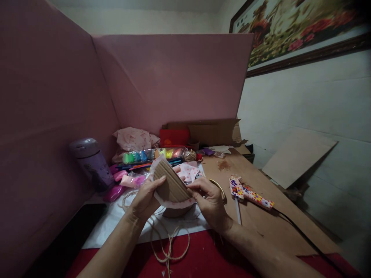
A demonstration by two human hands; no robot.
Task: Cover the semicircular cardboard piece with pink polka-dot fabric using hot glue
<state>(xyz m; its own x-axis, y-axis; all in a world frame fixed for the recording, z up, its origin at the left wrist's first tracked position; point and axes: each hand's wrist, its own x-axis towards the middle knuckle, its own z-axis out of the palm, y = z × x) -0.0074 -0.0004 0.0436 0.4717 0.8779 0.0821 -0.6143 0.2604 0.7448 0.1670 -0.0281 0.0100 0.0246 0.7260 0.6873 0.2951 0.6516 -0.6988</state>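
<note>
My left hand (149, 195) grips the left side of a half-round piece of corrugated cardboard (169, 185), thumb on its ribbed face and fingertips showing past its upper edge. Pale fabric with small pink marks edges the curved side of the piece. My right hand (210, 200) pinches its right corner between thumb and fingers. A gold bangle circles part of the space behind my right hand; what it belongs to is hidden. Below the piece sits a brown rounded object (179, 211), mostly covered. Loops of jute twine (171, 247) lie under my hands.
A flowered glue gun (251, 195) with a black cord rests on a cardboard sheet (278, 227) at right. To the left stands a purple bottle (91, 164). Behind are packs of coloured clay (153, 155), patterned cloth (136, 139) and a red box (174, 137). Pink panels enclose the back and left.
</note>
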